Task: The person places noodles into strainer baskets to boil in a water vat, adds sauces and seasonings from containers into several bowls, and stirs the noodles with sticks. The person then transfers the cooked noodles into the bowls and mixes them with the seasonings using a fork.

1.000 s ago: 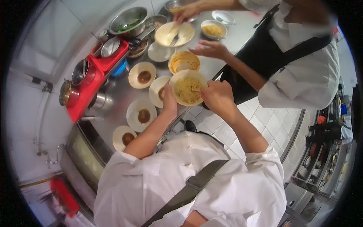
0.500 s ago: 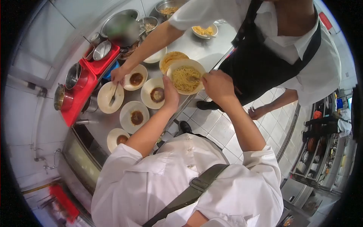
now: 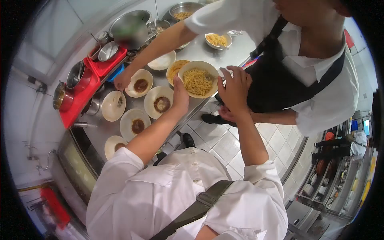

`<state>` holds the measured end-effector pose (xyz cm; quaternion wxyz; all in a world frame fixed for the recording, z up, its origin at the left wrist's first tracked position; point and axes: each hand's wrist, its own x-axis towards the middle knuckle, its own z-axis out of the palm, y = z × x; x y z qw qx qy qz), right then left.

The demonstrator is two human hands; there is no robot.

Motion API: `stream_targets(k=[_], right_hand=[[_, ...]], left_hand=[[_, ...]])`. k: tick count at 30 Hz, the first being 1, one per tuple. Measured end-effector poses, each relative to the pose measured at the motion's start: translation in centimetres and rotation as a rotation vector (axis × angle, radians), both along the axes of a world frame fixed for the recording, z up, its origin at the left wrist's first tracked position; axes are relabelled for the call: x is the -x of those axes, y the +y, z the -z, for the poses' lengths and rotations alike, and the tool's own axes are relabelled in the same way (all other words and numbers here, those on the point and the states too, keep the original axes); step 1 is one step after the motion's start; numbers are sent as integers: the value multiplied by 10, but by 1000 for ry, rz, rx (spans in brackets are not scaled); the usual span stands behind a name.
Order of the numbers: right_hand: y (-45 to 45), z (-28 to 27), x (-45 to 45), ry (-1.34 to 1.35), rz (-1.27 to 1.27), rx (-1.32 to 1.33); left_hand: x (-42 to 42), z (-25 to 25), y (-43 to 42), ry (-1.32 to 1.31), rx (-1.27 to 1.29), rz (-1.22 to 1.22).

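Observation:
My left hand [image 3: 181, 97] grips the left rim of a pale bowl [image 3: 216, 82] filled with yellow noodles [image 3: 197, 82]. At the bowl's right side is my right hand [image 3: 235, 89], its fingers stretched out and apart; whether its thumb touches the rim is hard to tell. A utensil end seems to lie among the noodles near that side, too blurred to name. Just behind sits another bowl with orange-yellow food [image 3: 174, 71]. Below my left hand, a bowl with brown sauce [image 3: 162, 104] rests on the steel counter.
Several more sauce bowls [image 3: 138, 126] line the metal counter [image 3: 93, 130]. A co-worker's hand [image 3: 123, 81] reaches over a bowl holding a fork [image 3: 120, 100]. Red trays [image 3: 89, 94] with pots stand left. The co-worker [image 3: 276, 76] stands close on the right.
My right hand's fingers have opened out from a closed grip at the bowl's rim. The co-worker's far hand has come away from the fork bowl slightly; the other moved behind my right forearm.

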<state>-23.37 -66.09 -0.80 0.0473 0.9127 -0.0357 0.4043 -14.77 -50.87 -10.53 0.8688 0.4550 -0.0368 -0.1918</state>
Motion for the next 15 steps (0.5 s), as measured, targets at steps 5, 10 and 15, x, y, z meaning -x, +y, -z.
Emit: stream_targets(k=[5, 10, 15], right_hand=[[28, 55, 59, 25, -874, -406], [36, 165, 132, 464, -580, -939], [-13, 300, 249, 1019, 182, -941]], left_hand=[[-21, 23, -6, -57, -107, 32], [-29, 25, -18, -79, -189, -14], [-33, 16, -33, -22, 24, 16]])
